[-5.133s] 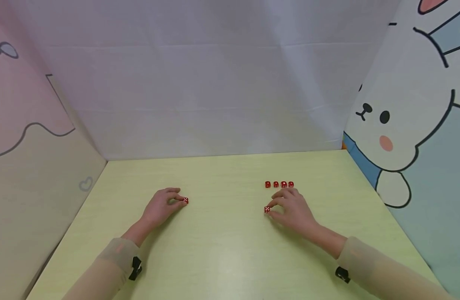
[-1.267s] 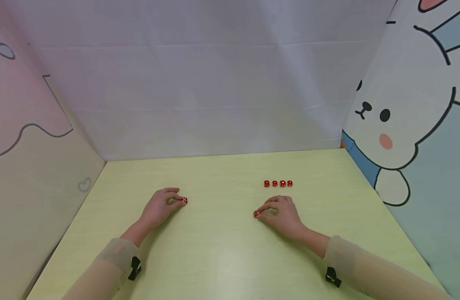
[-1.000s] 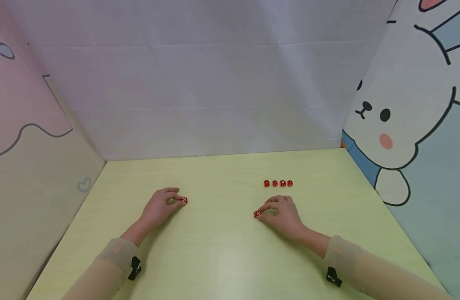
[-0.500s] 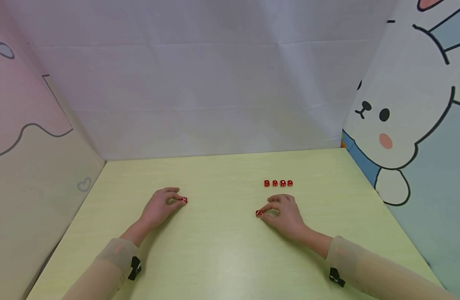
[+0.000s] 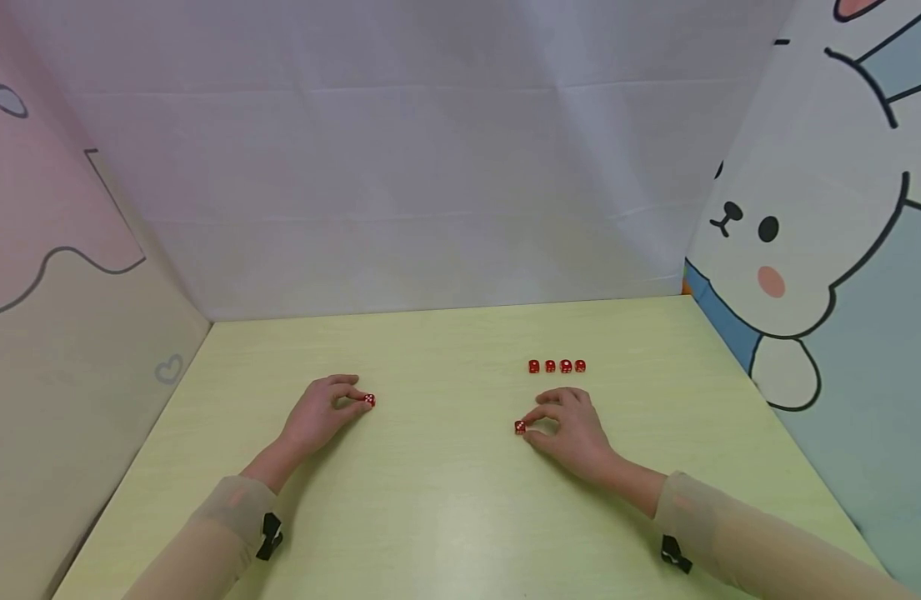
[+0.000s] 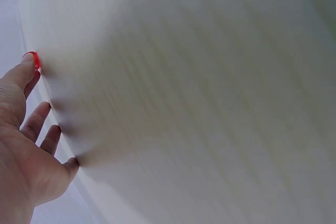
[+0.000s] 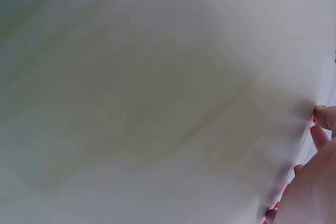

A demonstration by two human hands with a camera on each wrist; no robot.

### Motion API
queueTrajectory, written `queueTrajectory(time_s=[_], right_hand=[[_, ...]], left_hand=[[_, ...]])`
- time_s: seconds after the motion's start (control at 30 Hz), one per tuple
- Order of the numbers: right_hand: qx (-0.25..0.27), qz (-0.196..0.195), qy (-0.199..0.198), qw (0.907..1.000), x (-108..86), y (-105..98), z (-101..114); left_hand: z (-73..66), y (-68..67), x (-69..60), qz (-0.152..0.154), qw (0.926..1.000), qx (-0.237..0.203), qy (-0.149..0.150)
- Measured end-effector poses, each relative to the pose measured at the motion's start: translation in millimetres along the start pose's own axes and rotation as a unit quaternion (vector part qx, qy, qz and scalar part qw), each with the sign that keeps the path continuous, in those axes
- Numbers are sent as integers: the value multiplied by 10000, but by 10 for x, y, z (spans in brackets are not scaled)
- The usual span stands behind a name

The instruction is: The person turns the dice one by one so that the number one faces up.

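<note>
While a yellowish worktop (image 5: 445,508) spreads below, left hand (image 5: 321,414) and right hand (image 5: 573,432) both pinch

Beyond the right hand, four red dice (image 5: 566,367) line up. The left hand's red die (image 5: 369,400) is left of the worktop's middle; the right hand's red die (image 5: 520,427), nearer the person, is right of it.

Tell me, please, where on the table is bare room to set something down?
Free: the table between the left hand and the right hand, and its near part between both sleeves. Crowded: just beyond the right hand, where four red dice stand in a row.
</note>
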State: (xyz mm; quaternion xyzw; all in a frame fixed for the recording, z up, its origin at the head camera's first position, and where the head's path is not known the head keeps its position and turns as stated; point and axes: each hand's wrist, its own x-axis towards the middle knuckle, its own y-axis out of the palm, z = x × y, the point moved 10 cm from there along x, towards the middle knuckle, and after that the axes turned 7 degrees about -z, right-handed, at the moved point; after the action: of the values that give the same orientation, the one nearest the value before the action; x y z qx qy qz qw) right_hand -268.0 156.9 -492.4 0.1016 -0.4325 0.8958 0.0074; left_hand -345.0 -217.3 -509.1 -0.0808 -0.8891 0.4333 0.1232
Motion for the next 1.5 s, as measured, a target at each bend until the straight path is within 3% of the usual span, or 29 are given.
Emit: queueTrajectory(time_s=[0.43, 0.8, 1.5], right_hand=[[-457, -121, -543, 9974, 25, -97, 121], [-1206, 249, -704, 9899, 87, -73, 216], [-1386, 313, -908, 9857, 122, -52, 326]], left_hand=[[7, 10, 1, -33, 10000, 27, 71], [38, 27, -24, 43, 10000, -37, -44], [46, 54, -18, -11, 10000, -34, -39]])
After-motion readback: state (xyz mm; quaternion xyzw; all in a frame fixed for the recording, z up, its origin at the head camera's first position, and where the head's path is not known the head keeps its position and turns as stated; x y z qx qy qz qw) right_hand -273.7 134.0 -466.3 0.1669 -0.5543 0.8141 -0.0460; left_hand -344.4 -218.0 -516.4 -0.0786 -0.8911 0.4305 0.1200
